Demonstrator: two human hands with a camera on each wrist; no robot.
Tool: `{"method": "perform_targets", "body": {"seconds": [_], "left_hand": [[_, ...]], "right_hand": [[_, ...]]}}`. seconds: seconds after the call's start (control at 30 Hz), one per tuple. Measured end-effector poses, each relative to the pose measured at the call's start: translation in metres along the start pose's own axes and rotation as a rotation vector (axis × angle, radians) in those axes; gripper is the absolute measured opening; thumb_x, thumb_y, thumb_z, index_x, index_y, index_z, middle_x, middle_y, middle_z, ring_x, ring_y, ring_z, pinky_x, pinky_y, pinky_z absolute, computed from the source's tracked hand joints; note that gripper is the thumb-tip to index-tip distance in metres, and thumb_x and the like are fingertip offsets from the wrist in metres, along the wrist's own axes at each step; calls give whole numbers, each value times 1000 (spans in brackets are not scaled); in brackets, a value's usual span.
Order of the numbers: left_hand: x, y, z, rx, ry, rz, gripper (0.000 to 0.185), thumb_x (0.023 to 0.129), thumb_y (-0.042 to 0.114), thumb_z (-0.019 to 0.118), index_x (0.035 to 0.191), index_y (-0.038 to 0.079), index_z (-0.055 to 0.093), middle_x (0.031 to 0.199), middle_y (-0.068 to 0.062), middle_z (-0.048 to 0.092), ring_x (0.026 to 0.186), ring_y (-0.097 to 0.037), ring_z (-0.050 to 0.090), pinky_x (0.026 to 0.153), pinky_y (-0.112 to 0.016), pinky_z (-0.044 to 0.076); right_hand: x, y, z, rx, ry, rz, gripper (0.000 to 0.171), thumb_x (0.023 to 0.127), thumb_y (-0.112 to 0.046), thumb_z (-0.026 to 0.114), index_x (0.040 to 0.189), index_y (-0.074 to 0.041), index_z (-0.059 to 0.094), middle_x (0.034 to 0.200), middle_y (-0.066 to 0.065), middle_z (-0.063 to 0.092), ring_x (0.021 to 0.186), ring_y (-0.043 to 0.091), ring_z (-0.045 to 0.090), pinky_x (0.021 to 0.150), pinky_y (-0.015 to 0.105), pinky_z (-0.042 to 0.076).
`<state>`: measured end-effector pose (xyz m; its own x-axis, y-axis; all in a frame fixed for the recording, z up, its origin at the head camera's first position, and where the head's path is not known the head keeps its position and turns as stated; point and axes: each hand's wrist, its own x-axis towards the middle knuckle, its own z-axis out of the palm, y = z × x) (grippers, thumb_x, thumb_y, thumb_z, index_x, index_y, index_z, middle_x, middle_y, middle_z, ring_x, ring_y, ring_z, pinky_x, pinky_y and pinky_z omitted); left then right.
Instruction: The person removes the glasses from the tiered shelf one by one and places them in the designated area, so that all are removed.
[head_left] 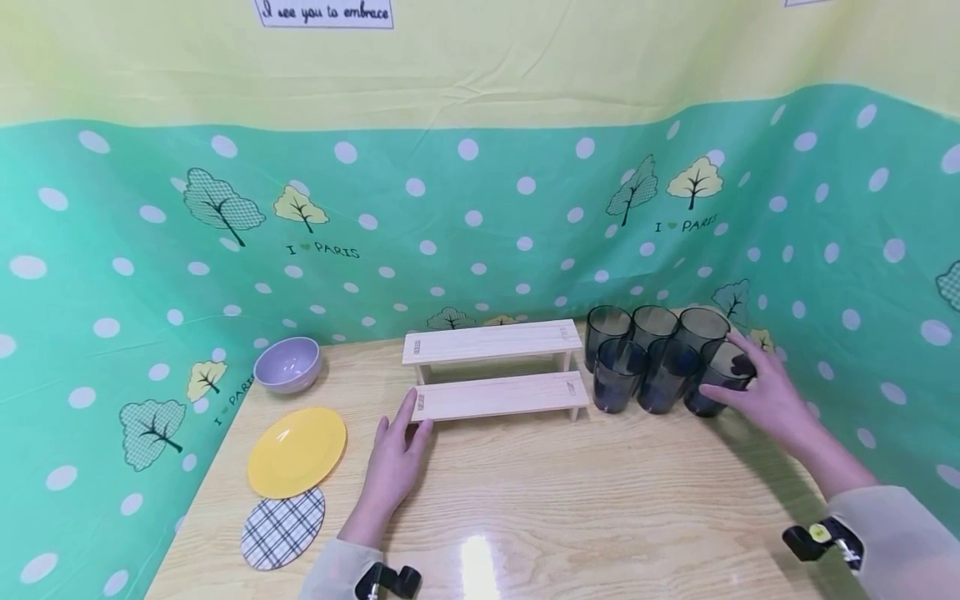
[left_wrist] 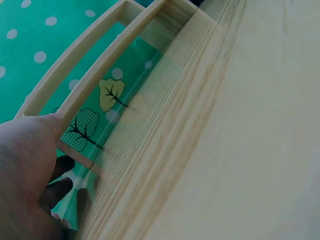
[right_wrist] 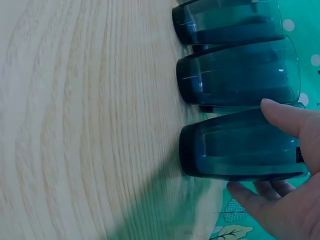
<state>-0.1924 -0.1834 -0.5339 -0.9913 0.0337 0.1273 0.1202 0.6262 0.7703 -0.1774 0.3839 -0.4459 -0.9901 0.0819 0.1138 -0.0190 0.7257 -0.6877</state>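
Right wrist view shows right hand [right_wrist: 287,165] gripping glass [right_wrist: 240,147]; head view blurs it.

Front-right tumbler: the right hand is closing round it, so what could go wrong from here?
The right hand curls around the front-right tumbler, which is packed against five other tumblers; lifting at a tilt could knock the neighbours. The left hand touches the wooden rack at one corner and could nudge it.

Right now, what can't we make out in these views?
- Head view: the sign on the wall is cut off by the top edge.
- Head view: the right hand covers part of the nearest glass, so the grip is unclear.
- Left wrist view: the left hand hides its fingertips' contact with the wooden shelf.
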Motion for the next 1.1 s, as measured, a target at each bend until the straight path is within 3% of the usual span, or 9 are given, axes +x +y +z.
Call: {"method": "perform_targets", "body": {"seconds": [0.87,1.1], "left_hand": [[0,-2,2,-20,3,1,70,117,43,55,177,19,29,174,-13,40,162,-61,10,127,-79,14],[1,4,-5,5,7,54,71,117,38,56,176,12,27,178,-18,32,165,-43,25,135,-62,13]], "right_hand": [[0,-1,-3,-4,-30,-20,112,100,-28,87,177,-4,10,176,41,2,155,72,5,110,94,21],[5,-13,-8,-69,-6,-14,117,98,-31,89,175,0,7,167,52,6,145,78,18,105,94,28]]}}
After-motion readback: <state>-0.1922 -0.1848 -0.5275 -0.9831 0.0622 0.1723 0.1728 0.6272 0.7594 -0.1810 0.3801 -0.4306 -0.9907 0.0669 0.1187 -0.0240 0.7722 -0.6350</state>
